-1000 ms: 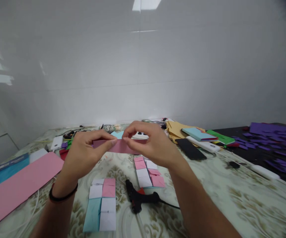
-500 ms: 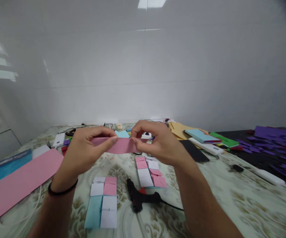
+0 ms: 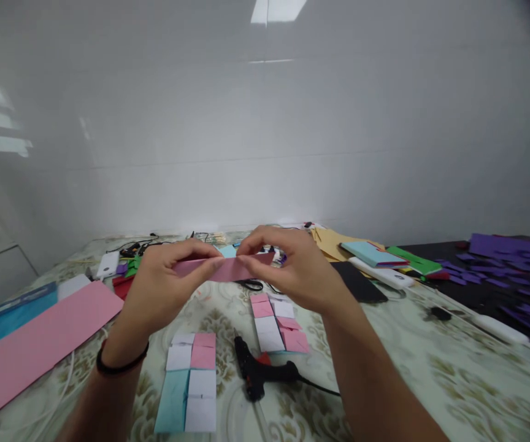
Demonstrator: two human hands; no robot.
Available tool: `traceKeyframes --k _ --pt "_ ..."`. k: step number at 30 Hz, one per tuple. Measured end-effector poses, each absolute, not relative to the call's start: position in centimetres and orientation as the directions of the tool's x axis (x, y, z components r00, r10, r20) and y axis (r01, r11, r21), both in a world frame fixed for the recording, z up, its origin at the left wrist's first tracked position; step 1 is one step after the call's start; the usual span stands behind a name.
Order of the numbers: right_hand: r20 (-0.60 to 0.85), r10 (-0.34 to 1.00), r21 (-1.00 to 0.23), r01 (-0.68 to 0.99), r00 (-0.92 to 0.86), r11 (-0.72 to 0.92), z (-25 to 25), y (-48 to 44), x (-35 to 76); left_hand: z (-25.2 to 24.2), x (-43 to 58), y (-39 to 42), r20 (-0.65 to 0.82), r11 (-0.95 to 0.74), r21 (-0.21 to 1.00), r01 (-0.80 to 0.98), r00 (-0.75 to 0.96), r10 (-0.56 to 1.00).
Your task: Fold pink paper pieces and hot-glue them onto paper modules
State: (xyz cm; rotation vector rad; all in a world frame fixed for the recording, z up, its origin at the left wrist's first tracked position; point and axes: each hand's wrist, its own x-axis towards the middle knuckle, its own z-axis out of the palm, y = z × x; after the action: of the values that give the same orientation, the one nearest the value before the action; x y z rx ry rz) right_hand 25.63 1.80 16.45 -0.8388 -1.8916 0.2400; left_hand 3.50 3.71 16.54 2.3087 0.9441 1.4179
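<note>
A strip of pink paper [image 3: 228, 270] is held up above the table between my two hands. My left hand [image 3: 168, 282] pinches its upper edge left of the middle, thumb towards me. On the other side my right hand [image 3: 283, 264] pinches the same edge, its fingertips close to the left ones. Below lie two folded paper pieces: one of white, pink and light blue squares [image 3: 194, 380], and another of pink and white squares [image 3: 276, 322]. Between them, a black glue gun [image 3: 256, 368] rests on its side, its cord running right under my forearm.
A long pink sheet [image 3: 39, 350] and a blue packet [image 3: 21, 316] lie at the left. Yellow paper [image 3: 332, 245], a light blue pad [image 3: 373, 253] and a black sheet [image 3: 357, 282] are on the right. Purple paper pieces [image 3: 513, 258] cover a dark surface farther right.
My hands have drawn closer together along the strip's upper edge. The strip now looks narrower, tipped more edge-on to my view.
</note>
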Motion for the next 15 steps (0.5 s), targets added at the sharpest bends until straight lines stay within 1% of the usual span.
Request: traceKeyframes --k 5,11,15 --pt "0.702 0.641 -0.489 0.445 -0.31 0.75 16.37 1.75 25.51 16.78 3.34 3.38 0.656 -0.76 0.537 0.366 0.385 0.649" --pt "0.729 0.595 -0.417 0.469 -0.339 0.778 16.23 1.7 25.17 17.18 3.39 3.19 0.649 -0.777 0.484 0.402 0.431 0.627" --pt "0.775 0.541 -0.354 0.485 -0.327 0.8 16.09 1.97 25.13 17.37 3.29 3.23 0.638 -0.771 0.458 0.443 0.44 0.632"
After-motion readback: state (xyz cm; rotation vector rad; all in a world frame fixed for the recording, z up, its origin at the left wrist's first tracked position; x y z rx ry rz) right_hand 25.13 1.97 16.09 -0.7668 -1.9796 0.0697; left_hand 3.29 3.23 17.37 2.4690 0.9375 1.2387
